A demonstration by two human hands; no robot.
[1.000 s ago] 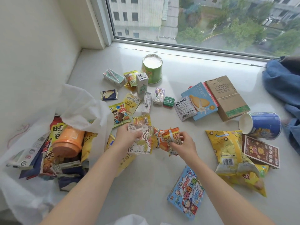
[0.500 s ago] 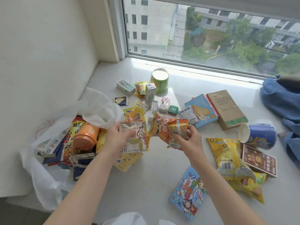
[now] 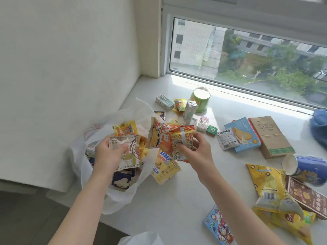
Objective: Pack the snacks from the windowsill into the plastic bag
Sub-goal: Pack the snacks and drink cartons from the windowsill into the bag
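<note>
Both hands are up off the sill now; the left hand (image 3: 108, 152) has carried its pale packets (image 3: 127, 152) over the open plastic bag (image 3: 123, 195); the right hand (image 3: 192, 152) has swung the orange packets (image 3: 169, 138) leftward alongside.

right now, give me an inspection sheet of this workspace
surface: white windowsill, sunlit near the window
job's things: white plastic bag open at the left, partly filled; many snacks remain on the sill, including a green can, blue cup on its side, brown box, yellow chip bags
clutter: blue cloth at right edge
grippers: left hand holds a pale printed packet over the bag; right hand grips orange packets
cables: nothing seen
surroundings: white wall, window with buildings and trees outside
</note>
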